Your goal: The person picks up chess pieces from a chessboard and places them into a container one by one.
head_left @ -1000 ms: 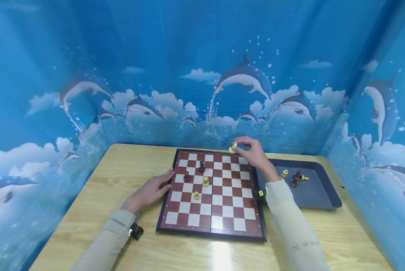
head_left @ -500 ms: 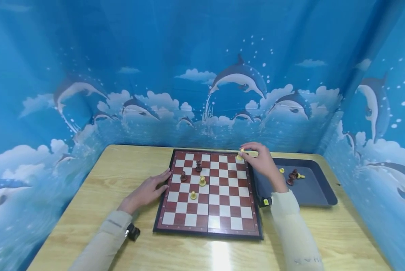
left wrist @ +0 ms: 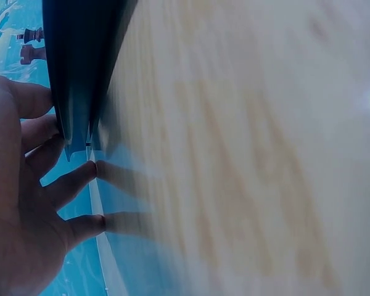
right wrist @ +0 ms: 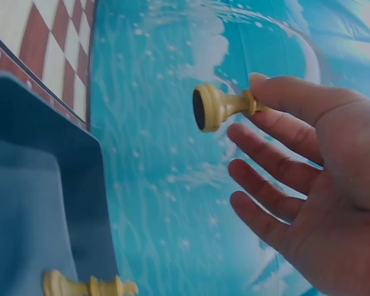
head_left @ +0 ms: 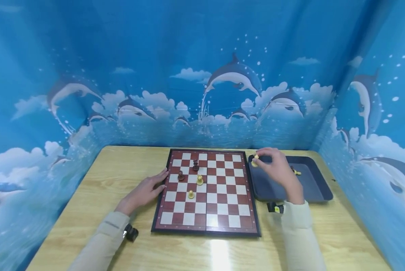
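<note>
- One piece (head_left: 255,161) is pale yellow, with a slim turned body and a wide round base, its dark underside visible in the right wrist view.
- It is right of centre in the head frame, raised near the upper left corner of the grey tray (head_left: 311,184).
- The right hand (head_left: 276,167) pinches its top between thumb and finger, the other fingers spread apart.
- The left hand (head_left: 144,192), fingers extended, touches the left edge of the board (head_left: 226,203).
- Two dark pieces (head_left: 196,165) and two pale pieces (head_left: 200,180) stand on the board's left half.
- A small piece (head_left: 297,173), pale too, lies in the tray beside the right wrist.
- The worktop (head_left: 121,165) is light grained wood, with glare at bottom centre.
- A blue curtain (head_left: 155,56) with dolphins and clouds hangs behind and on both sides.
- The board's far edge is near the worktop's back edge; its right edge is just beside the tray.
- Broad strips of wood show left of the board and below it.
</note>
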Motion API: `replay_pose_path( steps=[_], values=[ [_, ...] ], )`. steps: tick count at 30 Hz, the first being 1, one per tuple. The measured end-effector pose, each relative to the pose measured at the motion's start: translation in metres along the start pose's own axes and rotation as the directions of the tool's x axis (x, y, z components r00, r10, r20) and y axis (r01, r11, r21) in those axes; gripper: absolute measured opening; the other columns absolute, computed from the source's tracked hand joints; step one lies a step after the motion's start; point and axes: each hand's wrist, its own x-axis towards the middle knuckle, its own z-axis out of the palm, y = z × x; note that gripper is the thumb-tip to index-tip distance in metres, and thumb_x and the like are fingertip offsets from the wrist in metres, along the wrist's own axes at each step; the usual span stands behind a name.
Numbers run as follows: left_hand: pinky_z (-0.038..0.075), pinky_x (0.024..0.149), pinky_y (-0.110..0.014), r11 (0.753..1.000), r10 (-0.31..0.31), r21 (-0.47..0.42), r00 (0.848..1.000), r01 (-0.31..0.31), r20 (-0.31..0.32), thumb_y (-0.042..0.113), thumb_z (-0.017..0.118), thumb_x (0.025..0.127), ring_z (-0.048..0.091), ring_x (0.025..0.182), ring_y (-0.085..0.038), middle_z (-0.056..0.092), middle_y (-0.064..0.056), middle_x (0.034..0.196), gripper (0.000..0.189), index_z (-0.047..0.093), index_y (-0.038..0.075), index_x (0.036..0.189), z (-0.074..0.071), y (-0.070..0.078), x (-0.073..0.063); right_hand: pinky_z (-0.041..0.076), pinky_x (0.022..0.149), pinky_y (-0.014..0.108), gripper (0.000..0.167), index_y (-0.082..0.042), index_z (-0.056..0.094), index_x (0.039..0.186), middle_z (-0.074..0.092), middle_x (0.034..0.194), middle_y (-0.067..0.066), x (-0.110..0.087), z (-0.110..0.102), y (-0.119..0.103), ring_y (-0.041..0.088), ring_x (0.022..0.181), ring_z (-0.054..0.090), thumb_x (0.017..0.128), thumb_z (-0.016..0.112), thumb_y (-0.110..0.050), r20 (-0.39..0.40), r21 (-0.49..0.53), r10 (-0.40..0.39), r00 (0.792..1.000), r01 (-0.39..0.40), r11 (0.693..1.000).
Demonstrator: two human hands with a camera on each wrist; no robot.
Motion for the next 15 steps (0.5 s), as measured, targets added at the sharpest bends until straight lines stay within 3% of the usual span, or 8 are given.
replay_pose_path(
  steps=[8, 15],
  values=[
    [0.031, 0.12, -0.056, 0.999, -0.029, -0.02, 1.0, 0.029, 0.01, 0.029, 0.051, 0.107, 0.033, 0.149, -0.038, 0.025, -0.008, 0.167, 0.057, 0.034, 0.01, 0.158, -0.001, 0.0, 0.0, 0.046, 0.104, 0.065, 0.024, -0.001, 0.074, 0.114, 0.065, 0.129, 0.023, -0.013, -0.015, 0.0, 0.044, 0.125, 0.056, 0.098, 0.07, -0.019, -0.031, -0.024, -0.001, 1.0, 0.0, 1.0],
    [0.031, 0.12, -0.057, 0.999, -0.026, -0.021, 1.0, 0.026, 0.012, 0.028, 0.051, 0.107, 0.033, 0.149, -0.038, 0.025, -0.008, 0.167, 0.057, 0.033, 0.01, 0.158, 0.001, 0.0, -0.001, 0.044, 0.105, 0.066, 0.029, 0.0, 0.072, 0.118, 0.062, 0.133, 0.024, -0.022, -0.024, 0.001, 0.046, 0.129, 0.053, 0.099, 0.068, -0.022, -0.031, -0.035, 0.033, 0.999, -0.034, 0.999]
  ],
)
